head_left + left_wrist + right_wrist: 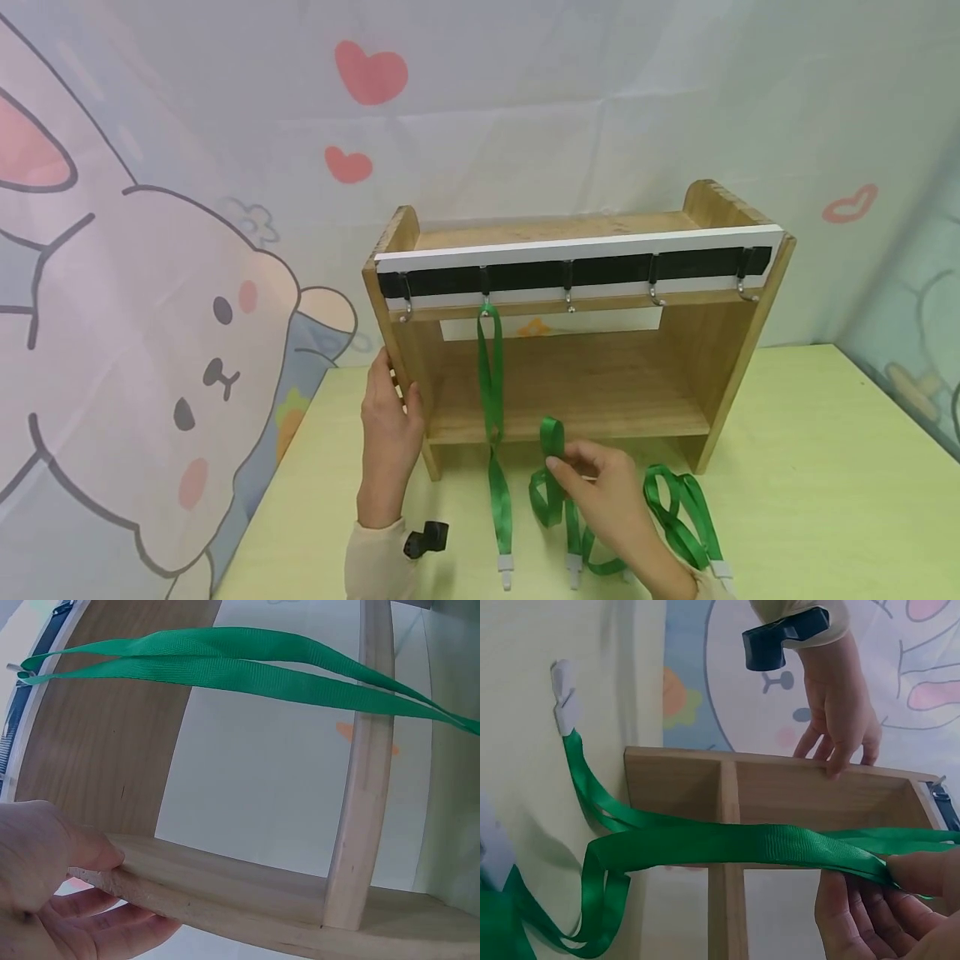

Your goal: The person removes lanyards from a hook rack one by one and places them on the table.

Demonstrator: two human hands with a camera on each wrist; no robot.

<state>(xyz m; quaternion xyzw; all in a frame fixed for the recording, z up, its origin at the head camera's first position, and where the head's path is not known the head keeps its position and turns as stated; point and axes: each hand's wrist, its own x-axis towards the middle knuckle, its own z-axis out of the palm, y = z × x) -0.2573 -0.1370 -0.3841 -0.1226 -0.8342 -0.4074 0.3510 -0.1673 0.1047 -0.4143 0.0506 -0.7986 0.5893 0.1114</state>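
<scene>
A small wooden shelf (570,367) stands on the table, with a row of metal hooks along its top front. My left hand (392,437) grips its left side panel, the thumb (97,851) on the inner face and the fingers outside. From the second hook hangs a green lanyard (491,383) with a white clip at its lower end. In front of the shelf, my right hand (611,496) pinches another green lanyard (697,844) between thumb and fingers. The held lanyard's loop sticks up and its lower part droops towards the table.
At the right, a looped green lanyard (697,525) lies on the pale yellow table (840,467). Part of another green strap (600,568) shows beneath my right forearm. The other hooks, such as the middle hook (568,296), bear nothing. A cartoon-printed cloth (525,133) hangs behind.
</scene>
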